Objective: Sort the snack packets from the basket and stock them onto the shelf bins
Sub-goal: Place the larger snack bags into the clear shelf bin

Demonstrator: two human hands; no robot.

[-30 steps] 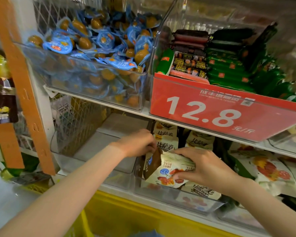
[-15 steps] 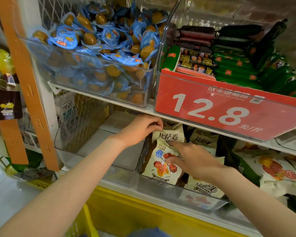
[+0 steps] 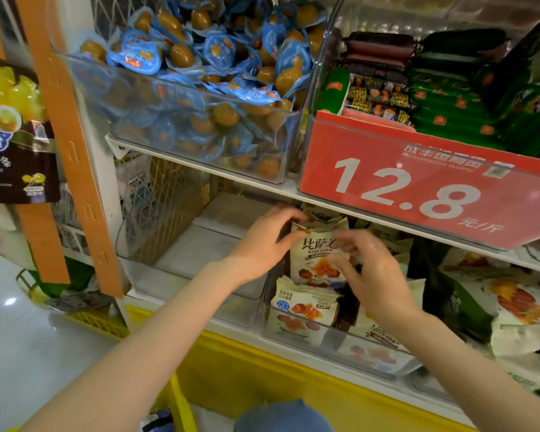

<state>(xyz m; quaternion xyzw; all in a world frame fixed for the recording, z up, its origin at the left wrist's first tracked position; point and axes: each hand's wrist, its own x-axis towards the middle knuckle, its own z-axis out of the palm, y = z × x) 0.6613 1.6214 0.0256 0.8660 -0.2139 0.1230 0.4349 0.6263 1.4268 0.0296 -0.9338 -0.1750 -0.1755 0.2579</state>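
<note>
On the red sign, right of centre, you can read "12.8" in big white digits, with "元/斤" small at its lower right. The white line above the digits is too blurred to read. On the packet in the middle of the frame you read "比萨" in dark characters. The next character is half hidden by your right hand, and a small line beneath begins "BISA". On the dark bag at the left edge you read "薯条" in white. The red tags on the blue packs and green sticks are too small to read.
</note>
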